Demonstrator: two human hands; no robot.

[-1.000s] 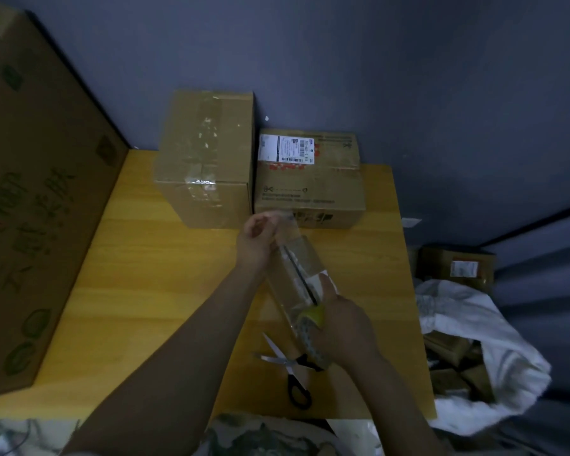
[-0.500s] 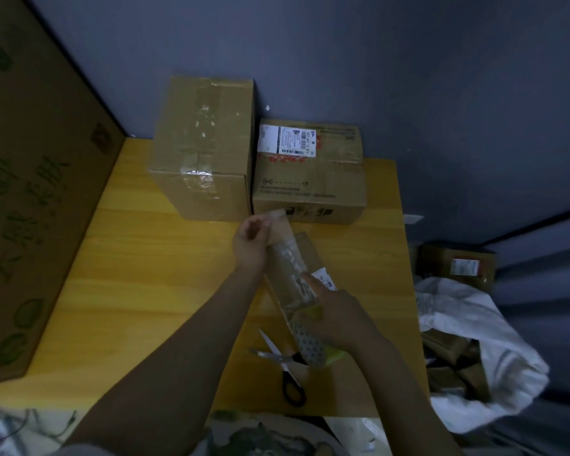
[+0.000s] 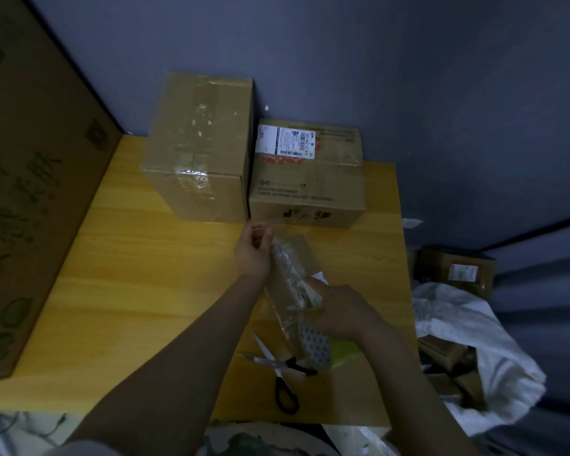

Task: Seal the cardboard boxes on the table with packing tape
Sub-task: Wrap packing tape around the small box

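Small cardboard box (image 3: 301, 256) under glossy clear tape strip (image 3: 285, 274), left hand (image 3: 254, 255) pinched its end, right hand (image 3: 343, 311) gripped the round tape roll (image 3: 314, 345), crumpled white sack (image 3: 458, 324) held cardboard parcels (image 3: 443, 350).

tabletop (image 3: 129, 274): yellow wood grain
tall box (image 3: 198, 149): brown
labelled box (image 3: 310, 189): brown, white label, black barcode
scissors (image 3: 282, 373): black handles, silvery blades
tape roll (image 3: 315, 345): grey-patterned, yellow-green edge
large carton (image 3: 30, 192): brown, green print
wall (image 3: 408, 77): blue-grey
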